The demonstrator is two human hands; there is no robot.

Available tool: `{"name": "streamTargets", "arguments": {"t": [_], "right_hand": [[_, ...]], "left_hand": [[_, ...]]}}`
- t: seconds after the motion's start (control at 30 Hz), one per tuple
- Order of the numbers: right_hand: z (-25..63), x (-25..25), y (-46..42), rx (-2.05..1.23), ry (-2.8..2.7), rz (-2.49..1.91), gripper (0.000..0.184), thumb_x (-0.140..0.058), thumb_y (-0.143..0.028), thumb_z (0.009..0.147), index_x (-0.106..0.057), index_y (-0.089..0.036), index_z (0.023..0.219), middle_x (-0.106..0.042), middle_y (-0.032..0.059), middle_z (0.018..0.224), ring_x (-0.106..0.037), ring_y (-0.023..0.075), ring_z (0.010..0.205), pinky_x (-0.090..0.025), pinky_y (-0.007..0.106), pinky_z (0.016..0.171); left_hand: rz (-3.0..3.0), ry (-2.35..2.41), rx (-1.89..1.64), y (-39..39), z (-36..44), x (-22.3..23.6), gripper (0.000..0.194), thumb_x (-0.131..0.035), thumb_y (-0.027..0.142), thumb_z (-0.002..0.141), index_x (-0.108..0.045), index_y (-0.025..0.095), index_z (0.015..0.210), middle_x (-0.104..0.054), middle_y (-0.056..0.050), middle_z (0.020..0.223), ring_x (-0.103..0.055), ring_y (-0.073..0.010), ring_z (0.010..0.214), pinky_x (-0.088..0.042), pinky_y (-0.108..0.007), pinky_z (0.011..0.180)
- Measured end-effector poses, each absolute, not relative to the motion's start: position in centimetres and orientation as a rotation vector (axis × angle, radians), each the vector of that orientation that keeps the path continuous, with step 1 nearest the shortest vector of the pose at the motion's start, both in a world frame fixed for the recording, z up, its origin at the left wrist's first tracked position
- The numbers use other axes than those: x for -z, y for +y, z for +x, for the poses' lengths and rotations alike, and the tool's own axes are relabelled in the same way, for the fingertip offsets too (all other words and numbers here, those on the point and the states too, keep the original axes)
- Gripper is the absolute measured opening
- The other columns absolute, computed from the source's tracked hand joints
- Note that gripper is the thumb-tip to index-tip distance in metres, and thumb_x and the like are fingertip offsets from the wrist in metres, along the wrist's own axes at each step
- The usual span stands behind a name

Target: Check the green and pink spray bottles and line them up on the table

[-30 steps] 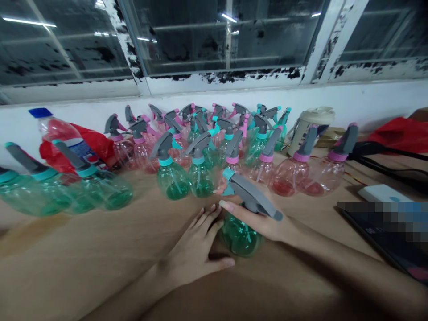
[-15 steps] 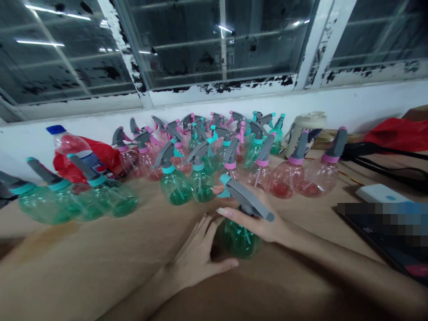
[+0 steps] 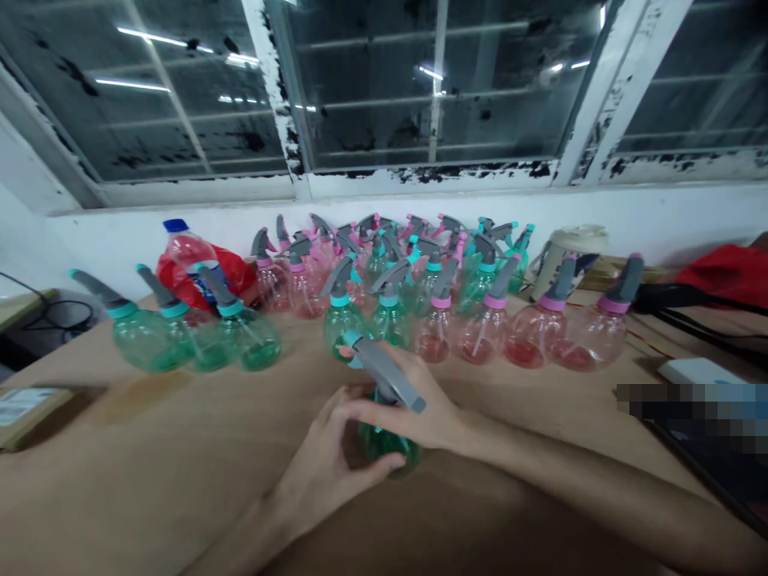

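Note:
A green spray bottle point(image 3: 391, 454) with a grey and teal trigger head is between my hands, above the front middle of the table. My left hand point(image 3: 318, 460) curves around its round body from the left, thumb across the near side. My right hand point(image 3: 435, 408) is closed around the neck just under the trigger head, partly hiding it. Just behind them stand two green spray bottles, the nearer-left one point(image 3: 343, 316) partly covered by the trigger head. Pink-collared spray bottles point(image 3: 534, 336) line up to the right, and green spray bottles point(image 3: 255, 344) stand to the left.
Many more spray bottles crowd along the wall. A large blue-capped bottle point(image 3: 178, 240) sits in a red bag. At right are a pale tub point(image 3: 567, 268), black straps, a white box point(image 3: 699, 372) and a dark flat device point(image 3: 708, 456). A labelled carton point(image 3: 36, 416) lies at left.
My left hand has come in from beside the bottle and now wraps its body. The view has swung left, showing the carton at the left; the right hand keeps its grip.

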State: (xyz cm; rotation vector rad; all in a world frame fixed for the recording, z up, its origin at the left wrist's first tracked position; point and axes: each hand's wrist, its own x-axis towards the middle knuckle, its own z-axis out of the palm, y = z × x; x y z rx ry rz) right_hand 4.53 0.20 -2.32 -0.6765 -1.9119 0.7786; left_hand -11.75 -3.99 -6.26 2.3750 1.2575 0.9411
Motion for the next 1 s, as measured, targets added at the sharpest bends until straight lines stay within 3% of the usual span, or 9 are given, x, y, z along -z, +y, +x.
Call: {"name": "streamTargets", "arguments": {"t": [0.13, 0.23, 0.33, 0.4, 0.47, 0.57, 0.7, 1.0], "right_hand": [[3.5, 1.1, 0.4, -0.719, -2.241, -0.637, 0.077, -0.072, -0.047, 0.067, -0.045, -0.016, 0.132, -0.053, 0.0136, 0.131, -0.052, 0.0255, 0.116, -0.044, 0.04, 0.095], [3.8, -0.5, 1.1, -0.714, -2.441, -0.716, 0.09, -0.073, -0.051, 0.065, -0.036, -0.017, 0.14, -0.042, 0.0146, 0.142, -0.042, 0.0306, 0.127, -0.041, 0.045, 0.1], [4.1, -2.7, 2.3, -0.623, -2.505, -0.911, 0.069, -0.069, -0.049, 0.072, -0.051, -0.015, 0.129, -0.055, 0.0163, 0.129, -0.055, 0.031, 0.113, -0.047, 0.044, 0.09], [3.9, -4.3, 3.3, -0.512, -2.457, -0.976, 0.045, -0.062, -0.043, 0.081, -0.061, -0.017, 0.118, -0.065, 0.0133, 0.114, -0.063, 0.0262, 0.097, -0.05, 0.04, 0.081], [3.4, -5.8, 4.4, -0.388, -2.399, -0.988, 0.036, -0.057, -0.041, 0.085, -0.064, -0.018, 0.112, -0.071, 0.0101, 0.096, -0.064, 0.0242, 0.088, -0.049, 0.038, 0.077], [2.0, -7.8, 6.0, -0.162, -2.367, -1.065, 0.041, -0.051, -0.044, 0.088, -0.062, -0.015, 0.114, -0.071, 0.0091, 0.079, -0.065, 0.0249, 0.078, -0.047, 0.038, 0.071], [0.0, -9.1, 8.3, 0.08, -2.395, -1.302, 0.051, -0.046, -0.054, 0.088, -0.063, -0.013, 0.112, -0.069, 0.0143, 0.078, -0.064, 0.0303, 0.078, -0.044, 0.04, 0.064], [-2.2, -8.5, 11.5, 0.084, -2.454, -1.541, 0.047, -0.051, -0.058, 0.083, -0.073, -0.016, 0.083, -0.067, 0.0156, 0.076, -0.063, 0.0325, 0.081, -0.046, 0.045, 0.066]], "left_hand": [[2.365, 1.425, -0.882, -5.0, -15.3, 5.5, 0.053, -0.067, 0.043, 0.077, -0.042, 0.028, 0.121, -0.058, -0.007, 0.117, -0.058, -0.0288, 0.107, -0.049, -0.047, 0.088], [2.338, 1.534, -0.872, -4.9, -18.2, 5.3, 0.053, -0.062, 0.044, 0.081, -0.037, 0.029, 0.126, -0.058, -0.006, 0.119, -0.058, -0.0284, 0.108, -0.049, -0.045, 0.089], [2.382, 1.652, -0.921, -3.5, -20.9, 5.4, 0.052, -0.06, 0.048, 0.082, -0.039, 0.027, 0.124, -0.055, -0.007, 0.119, -0.057, -0.028, 0.107, -0.048, -0.044, 0.091], [2.464, 1.749, -0.934, -2.2, -22.2, 5.3, 0.048, -0.057, 0.051, 0.083, -0.043, 0.023, 0.119, -0.052, -0.008, 0.115, -0.055, -0.0277, 0.105, -0.047, -0.044, 0.092], [2.499, 1.829, -0.971, -0.8, -23.0, 4.9, 0.049, -0.056, 0.054, 0.082, -0.046, 0.02, 0.116, -0.049, -0.01, 0.11, -0.053, -0.0289, 0.104, -0.044, -0.048, 0.094], [2.577, 1.97, -0.89, 1.0, -23.4, 4.1, 0.05, -0.058, 0.052, 0.079, -0.05, 0.018, 0.115, -0.049, -0.01, 0.104, -0.05, -0.0307, 0.102, -0.043, -0.049, 0.093], [2.604, 2.054, -0.763, 2.6, -22.9, 3.1, 0.048, -0.061, 0.05, 0.077, -0.055, 0.015, 0.11, -0.046, -0.01, 0.101, -0.046, -0.0332, 0.103, -0.042, -0.05, 0.093], [2.501, 2.129, -0.496, 4.1, -21.8, 1.2, 0.052, -0.056, 0.047, 0.081, -0.051, 0.012, 0.118, -0.05, -0.014, 0.103, -0.058, -0.0338, 0.095, -0.05, -0.046, 0.08]]}}
